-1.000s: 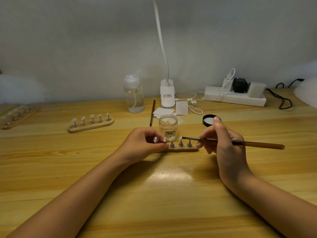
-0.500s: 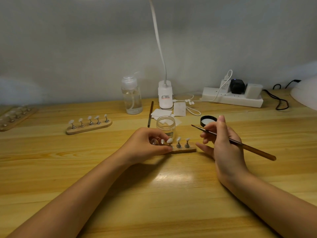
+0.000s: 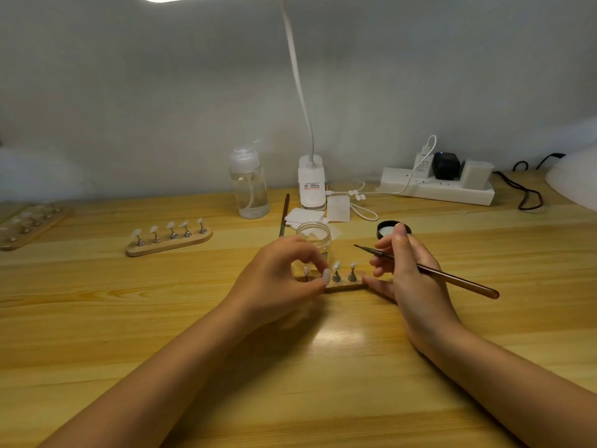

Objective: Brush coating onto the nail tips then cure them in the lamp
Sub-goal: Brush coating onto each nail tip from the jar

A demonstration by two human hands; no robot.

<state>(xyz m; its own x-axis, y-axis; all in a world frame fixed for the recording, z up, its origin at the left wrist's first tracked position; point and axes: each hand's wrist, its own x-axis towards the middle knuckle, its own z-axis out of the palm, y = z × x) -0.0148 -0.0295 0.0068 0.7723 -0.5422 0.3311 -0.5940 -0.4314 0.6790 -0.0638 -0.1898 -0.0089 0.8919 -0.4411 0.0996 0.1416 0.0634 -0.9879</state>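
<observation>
A small wooden stand (image 3: 347,285) with white nail tips (image 3: 337,266) on metal posts lies in the middle of the table. My left hand (image 3: 277,279) curls over the stand's left end, fingers and thumb around it, hiding some tips. My right hand (image 3: 410,270) grips a brown brush (image 3: 452,278), its tip raised and pointing left above the stand; a lower finger touches the stand's right end. A clear open jar (image 3: 315,236) stands just behind the stand, its black lid (image 3: 386,228) to the right. The white curing lamp (image 3: 578,182) shows at the far right edge.
A second stand of nail tips (image 3: 169,242) lies at mid left, a third (image 3: 29,223) at the far left edge. At the back stand a pump bottle (image 3: 248,185), a desk lamp base (image 3: 311,182), a spare brush (image 3: 284,215), white wipes (image 3: 305,218) and a power strip (image 3: 439,185).
My right hand lifted the brush off the nail tip and tilted its tip upward and away. My left hand stayed on the stand. The camera view tilted slightly up.
</observation>
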